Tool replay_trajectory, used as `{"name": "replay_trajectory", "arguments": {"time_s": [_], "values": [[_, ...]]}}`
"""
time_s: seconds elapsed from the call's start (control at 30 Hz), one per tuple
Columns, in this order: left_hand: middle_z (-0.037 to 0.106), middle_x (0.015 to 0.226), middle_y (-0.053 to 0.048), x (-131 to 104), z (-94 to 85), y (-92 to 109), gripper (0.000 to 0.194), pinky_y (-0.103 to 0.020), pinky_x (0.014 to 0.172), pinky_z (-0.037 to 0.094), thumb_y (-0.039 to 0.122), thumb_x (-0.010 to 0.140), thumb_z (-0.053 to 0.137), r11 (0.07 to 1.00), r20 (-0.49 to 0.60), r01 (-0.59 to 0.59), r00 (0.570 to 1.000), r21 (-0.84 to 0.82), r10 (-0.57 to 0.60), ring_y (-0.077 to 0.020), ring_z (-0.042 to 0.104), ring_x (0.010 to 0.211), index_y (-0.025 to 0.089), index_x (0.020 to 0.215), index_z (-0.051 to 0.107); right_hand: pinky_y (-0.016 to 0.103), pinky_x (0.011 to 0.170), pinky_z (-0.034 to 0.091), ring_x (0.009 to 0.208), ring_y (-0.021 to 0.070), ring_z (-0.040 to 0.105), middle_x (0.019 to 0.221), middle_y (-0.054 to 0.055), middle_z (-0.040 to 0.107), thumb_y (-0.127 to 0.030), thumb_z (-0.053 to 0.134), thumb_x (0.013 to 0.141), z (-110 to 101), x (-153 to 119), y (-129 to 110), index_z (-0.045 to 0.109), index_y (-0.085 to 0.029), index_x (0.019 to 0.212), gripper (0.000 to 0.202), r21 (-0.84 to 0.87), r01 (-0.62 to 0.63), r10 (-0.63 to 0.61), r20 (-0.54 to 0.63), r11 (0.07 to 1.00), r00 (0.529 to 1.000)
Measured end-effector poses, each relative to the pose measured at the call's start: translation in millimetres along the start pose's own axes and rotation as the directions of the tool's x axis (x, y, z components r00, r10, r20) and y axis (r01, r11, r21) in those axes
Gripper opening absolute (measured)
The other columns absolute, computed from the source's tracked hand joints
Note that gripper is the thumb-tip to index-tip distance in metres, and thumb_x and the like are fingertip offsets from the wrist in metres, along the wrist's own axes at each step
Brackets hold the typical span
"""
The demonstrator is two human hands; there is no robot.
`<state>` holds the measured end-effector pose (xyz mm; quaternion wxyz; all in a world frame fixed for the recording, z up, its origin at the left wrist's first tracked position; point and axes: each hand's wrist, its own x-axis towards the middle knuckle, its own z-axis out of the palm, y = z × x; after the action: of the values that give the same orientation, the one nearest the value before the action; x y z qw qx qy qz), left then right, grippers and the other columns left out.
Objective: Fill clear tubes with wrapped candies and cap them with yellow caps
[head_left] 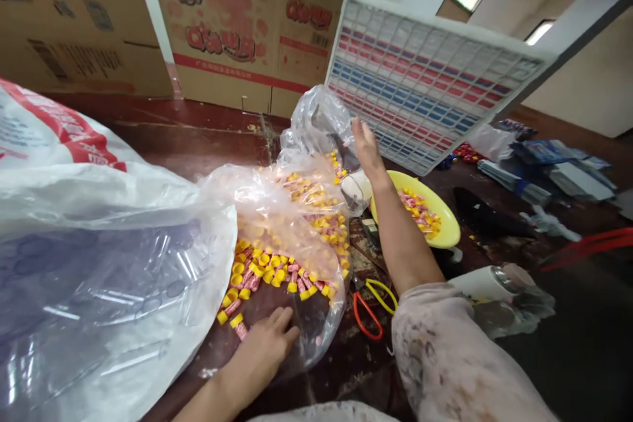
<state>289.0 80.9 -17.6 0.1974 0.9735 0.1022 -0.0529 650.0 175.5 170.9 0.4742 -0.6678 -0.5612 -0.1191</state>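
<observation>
A clear plastic bag (324, 333) lies open in front of me, spilling small pink-and-white pieces with yellow caps (271, 267). At its mouth rests my left hand (270, 343), fingers curled down onto the film beside the loose pieces; what lies under the fingertips is hidden. My right hand (366, 145) reaches forward, fingers stretched out, beside the bag's bunched far end. Below that hand is a white cylindrical thing (357, 186). A yellow bowl (448, 214) with more capped pieces stands right of my right forearm.
On the left spreads a large white sack (208, 290). Scissors (368, 313) with red and yellow handles lie below my right forearm. A white grid rack (420, 79) leans behind the bowl, before cardboard boxes (232, 20). Rightward are a white bottle (482, 283) and stacked packets (564, 165).
</observation>
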Motion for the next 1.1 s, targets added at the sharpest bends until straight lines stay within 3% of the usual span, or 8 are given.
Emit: {"name": "replay_trajectory", "arguments": {"time_s": [0.1,0.17,0.3,0.47,0.63,0.77,0.9,1.1], "values": [[0.070,0.110,-0.010,-2,6.0,-29,0.028,-0.037,0.084,0.058,0.002,0.088,0.050,0.994,-0.197,0.107,0.975,-0.005,-0.106,-0.0255,0.069,0.102,0.020,0.096,0.070,0.035,0.092,0.049,0.106,0.0223,0.063,0.112,0.010,0.068,-0.057,0.051,0.096,-1,-38,-16,0.057,-0.019,0.112,0.041,0.124,-0.072,0.067,0.048,0.990,0.997],[0.071,0.111,-0.007,-4,7.0,-49,0.020,-0.032,0.085,0.059,0.013,0.092,0.054,0.997,-0.391,0.072,0.917,-0.026,-0.076,-0.0226,0.070,0.100,0.024,0.098,0.070,0.033,0.086,0.052,0.100,0.0215,0.066,0.112,0.008,0.069,-0.047,0.056,0.096,-2,-89,-30,0.054,-0.022,0.119,0.034,0.143,-0.125,0.090,0.226,0.982,0.970],[0.073,0.102,-0.003,6,-8.2,-70,0.018,-0.023,0.072,0.059,0.023,0.094,0.055,0.996,-0.600,0.017,0.799,0.087,0.039,-0.0175,0.072,0.087,0.027,0.108,0.067,0.040,0.093,0.049,0.105,0.0257,0.062,0.109,0.012,0.067,-0.031,0.051,0.096,6,-147,-23,0.060,-0.019,0.106,0.018,-0.158,-0.147,0.178,0.211,0.976,0.961],[0.067,0.128,-0.008,45,-59.6,-67,0.049,-0.041,0.104,0.046,0.014,0.092,0.047,0.816,-0.646,0.052,0.641,0.576,0.415,-0.0264,0.060,0.120,0.027,0.138,0.056,0.041,0.090,0.049,0.106,0.0273,0.061,0.108,0.011,0.066,-0.037,0.063,0.089,39,-88,22,0.059,-0.018,0.109,0.028,-0.203,-0.159,0.202,0.208,0.966,0.957],[0.051,0.151,-0.015,82,-92.4,-74,0.068,-0.058,0.117,0.024,0.016,0.090,0.047,0.718,-0.634,0.225,0.679,0.659,0.370,-0.0321,0.042,0.141,0.024,0.156,0.033,0.038,0.088,0.050,0.106,0.0271,0.062,0.108,0.010,0.068,-0.041,0.083,0.074,97,-36,24,0.061,-0.016,0.116,0.054,-0.204,-0.111,0.179,0.357,0.973,0.917],[0.053,0.150,-0.014,88,-92.1,-89,0.079,-0.057,0.122,0.015,0.011,0.088,0.044,0.743,-0.677,0.284,0.674,0.606,0.295,-0.0294,0.042,0.142,0.020,0.161,0.016,0.037,0.079,0.055,0.088,0.0185,0.066,0.102,0.005,0.067,-0.039,0.068,0.093,131,-31,9,0.064,-0.016,0.107,0.027,-0.194,-0.103,0.181,0.446,0.976,0.877],[0.043,0.157,-0.018,89,-101.8,-98,0.086,-0.056,0.121,0.016,0.003,0.084,0.042,0.811,-0.738,0.308,0.642,0.498,0.209,-0.0322,0.032,0.148,0.016,0.161,0.006,0.027,0.066,0.047,0.068,0.0123,0.056,0.074,-0.002,0.058,-0.032,0.053,0.101,119,-32,-14,0.060,-0.015,0.078,0.029,-0.100,-0.105,0.141,0.475,0.989,0.869],[0.027,0.162,-0.026,93,-137.8,-102,0.094,-0.057,0.119,0.021,0.008,0.080,0.052,0.955,-0.812,0.192,0.579,0.228,0.077,-0.0367,0.019,0.153,0.012,0.160,0.002,0.023,0.057,0.031,0.061,0.0095,0.038,0.063,-0.006,0.037,-0.048,0.055,0.095,52,-45,-69,0.046,-0.019,0.063,0.045,0.272,-0.076,-0.109,0.606,0.959,0.788]]}}
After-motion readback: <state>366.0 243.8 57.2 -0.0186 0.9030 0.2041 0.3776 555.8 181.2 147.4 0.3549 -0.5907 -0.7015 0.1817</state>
